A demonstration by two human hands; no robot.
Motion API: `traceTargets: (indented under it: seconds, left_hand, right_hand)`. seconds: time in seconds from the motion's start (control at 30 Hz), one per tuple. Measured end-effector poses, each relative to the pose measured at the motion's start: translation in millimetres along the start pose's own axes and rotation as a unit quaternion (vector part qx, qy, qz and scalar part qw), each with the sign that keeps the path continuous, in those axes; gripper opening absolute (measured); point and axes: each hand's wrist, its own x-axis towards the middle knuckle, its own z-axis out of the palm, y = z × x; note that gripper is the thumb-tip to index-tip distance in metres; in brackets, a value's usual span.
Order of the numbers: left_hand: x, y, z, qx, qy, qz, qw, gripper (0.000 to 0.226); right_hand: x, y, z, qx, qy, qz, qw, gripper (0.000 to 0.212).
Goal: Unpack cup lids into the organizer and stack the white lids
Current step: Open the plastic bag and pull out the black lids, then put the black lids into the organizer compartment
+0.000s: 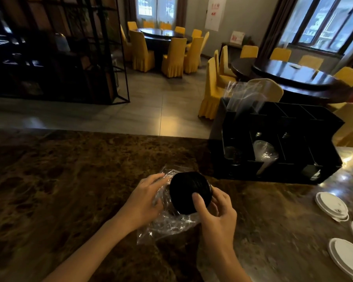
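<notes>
1. So, nearest to the person, the stack of black lids (190,192) sat just above the marble counter (69,180), half out of its clear plastic sleeve (167,222). I'll use that stack as the landmark for everything else.
2. The right hand (216,212) was on the near-right side of the stack, thumb pressed on the front face and fingers curled round the rim behind it, so it was really clamping the lids. The left hand (145,198) was just left of the stack, fingers bent into the crinkled sleeve and pinning it back.
3. The bit that mattered: the stack's long axis ran roughly left to right and a little away from the person, bare end toward the right hand, wrapped end toward the left. My guess was that the lids would come out rightward while the left hand kept the sleeve where it was.
4. Beyond and to the right of the stack stood the black organizer (324,143), well apart from the hands. One front slot held clear lids (265,153), and an empty clear bag (245,94) stuck up from a back slot.
5. Right of the stack, near the counter's edge, lay the white lids (332,206) in loose, separate piles, not yet stacked.
6. The right hand was nearer the organizer, so it looked like the one to carry the stack.
</notes>
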Motion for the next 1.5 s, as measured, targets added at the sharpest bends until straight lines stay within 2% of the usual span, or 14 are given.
traceTargets:
  seconds: [0.13, 0.3, 0.4, 0.5, 0.57, 0.7, 0.77, 0.9, 1.0, 1.1, 1.27, 1.4, 1.5]
  left_hand:
    - [2.0, -13.1, -12.1, 0.012, 0.016, 0.002, 1.0, 0.065]
    - [-2.3, -9.4, -26.0, 0.013, 0.025, 0.015, 1.0, 0.051]
    - [-5.3, 10.4, -36.1, -0.001, 0.066, 0.033, 0.997, 0.048]
    - [-8.7, 40.2, -41.6, -0.073, 0.095, 0.046, 0.992, 0.047]
    - [-11.5, 61.1, -41.0, -0.169, 0.086, 0.031, 0.981, 0.044]
    - [-8.8, 93.5, -31.0, -0.381, 0.061, -0.031, 0.922, 0.036]
    - [-3.9, 104.9, -21.9, -0.46, 0.044, -0.058, 0.885, 0.045]
    - [7.3, 126.3, 1.2, -0.541, 0.024, -0.106, 0.834, 0.059]
    - [21.3, 142.1, 13.2, -0.602, 0.015, -0.123, 0.788, 0.059]
    - [38.7, 156.0, 22.6, -0.664, 0.044, -0.144, 0.733, 0.056]
    - [68.7, 180.4, 40.3, -0.676, 0.1, -0.193, 0.704, 0.051]
    - [91.7, 195.0, 50.4, -0.695, 0.107, -0.206, 0.681, 0.044]
    - [107.5, 204.1, 56.8, -0.705, 0.108, -0.217, 0.667, 0.035]
  right_hand:
    - [3.1, -7.1, -2.4, -0.057, -0.029, -0.066, 0.996, 0.057]
    - [9.9, -15.4, -6.6, -0.045, -0.067, -0.078, 0.994, 0.056]
    - [13.6, -23.1, -11.6, -0.053, -0.078, -0.098, 0.991, 0.057]
    - [17.6, -30.9, -17.2, -0.069, -0.086, -0.135, 0.985, 0.057]
    - [21.5, -36.2, -22.7, -0.072, -0.091, -0.159, 0.98, 0.06]
    - [30.7, -42.2, -40.6, -0.115, -0.092, -0.21, 0.966, 0.069]
    - [36.2, -43.7, -51.2, -0.146, -0.091, -0.24, 0.955, 0.073]
    - [52.7, -45.3, -74.5, -0.199, -0.11, -0.274, 0.934, 0.074]
    - [71.3, -44.4, -93.9, -0.254, -0.134, -0.298, 0.91, 0.071]
    - [95.5, -43.5, -110.6, -0.31, -0.142, -0.345, 0.875, 0.067]
    - [140.1, -41.1, -131.8, -0.355, -0.171, -0.4, 0.828, 0.067]
    - [173.1, -37.0, -147.7, -0.368, -0.223, -0.396, 0.811, 0.069]
    - [194.5, -31.1, -151.4, -0.383, -0.225, -0.417, 0.793, 0.067]
